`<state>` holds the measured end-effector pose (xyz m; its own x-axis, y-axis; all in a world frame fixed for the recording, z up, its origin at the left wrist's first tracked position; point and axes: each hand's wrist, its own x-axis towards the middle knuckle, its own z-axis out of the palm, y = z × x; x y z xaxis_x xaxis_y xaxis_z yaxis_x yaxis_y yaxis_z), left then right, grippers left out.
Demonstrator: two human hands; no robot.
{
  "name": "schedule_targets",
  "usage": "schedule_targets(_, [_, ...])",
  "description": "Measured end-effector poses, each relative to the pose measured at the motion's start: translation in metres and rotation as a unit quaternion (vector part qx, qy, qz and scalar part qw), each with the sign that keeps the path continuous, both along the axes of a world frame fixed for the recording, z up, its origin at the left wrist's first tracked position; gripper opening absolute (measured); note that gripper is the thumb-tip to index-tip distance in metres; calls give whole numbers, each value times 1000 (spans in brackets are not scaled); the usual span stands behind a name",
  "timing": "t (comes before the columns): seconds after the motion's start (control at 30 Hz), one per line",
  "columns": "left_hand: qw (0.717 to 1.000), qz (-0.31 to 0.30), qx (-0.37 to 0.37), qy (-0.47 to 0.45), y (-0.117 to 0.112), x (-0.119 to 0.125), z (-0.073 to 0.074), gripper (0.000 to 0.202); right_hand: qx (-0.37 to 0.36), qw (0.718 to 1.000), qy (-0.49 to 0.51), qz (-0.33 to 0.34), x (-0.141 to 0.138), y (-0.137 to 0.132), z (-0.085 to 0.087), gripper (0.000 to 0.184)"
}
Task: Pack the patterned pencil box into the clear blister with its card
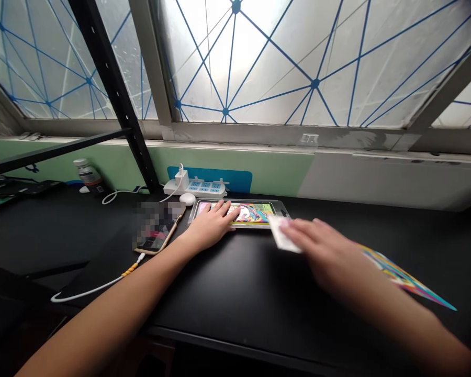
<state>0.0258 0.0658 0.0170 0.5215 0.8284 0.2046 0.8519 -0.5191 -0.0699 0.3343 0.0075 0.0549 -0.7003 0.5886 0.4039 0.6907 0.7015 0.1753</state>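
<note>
My left hand [212, 224] lies flat, fingers spread, on a colourful picture in a clear plastic tray [259, 213] at the back of the black table [227, 293]. My right hand [322, 246] is smeared by motion just right of the tray and carries a small white piece [283, 236] at its fingertips. A colourful printed sheet [408, 275] lies on the table under and beyond my right forearm.
A phone [157, 230] on a white cable [90, 288] lies left of the tray. Behind are a white power strip [198, 187], a small white case [187, 199] and a bottle [87, 174]. A black rack post [113, 89] rises at left before the window.
</note>
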Motion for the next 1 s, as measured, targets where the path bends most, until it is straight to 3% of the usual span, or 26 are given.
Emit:
schedule_targets(0.13, [1000,-2,3,-21,-3,11,3,54,-76,983,-67,150,-57,-54,-21,52])
schedule_targets(0.23, [999,-17,0,-39,-6,20,11,59,-148,964,-81,205,-85,-65,-29,48])
schedule_targets(0.37, [997,-34,4,-66,-2,33,19,39,-197,956,-42,212,-107,-37,-31,59])
schedule_targets(0.43, [996,-25,11,-81,1,38,19,34,-215,956,-2,200,-115,-17,-34,52])
schedule_targets(0.53, [995,-27,13,-96,5,38,14,33,-245,951,53,184,-122,5,-39,41])
schedule_targets(0.67, [994,-45,0,-102,6,31,10,37,-272,939,78,195,-120,12,-41,44])
schedule_targets(0.83, [993,-49,-7,-103,5,28,8,40,-247,942,86,209,-116,9,-45,35])
schedule_targets(0.9, [994,-47,-7,-103,4,28,7,41,-203,949,96,220,-116,9,-48,22])
schedule_targets(1.0, [994,-47,-6,-102,4,29,7,42,-105,957,131,238,-111,16,-48,28])
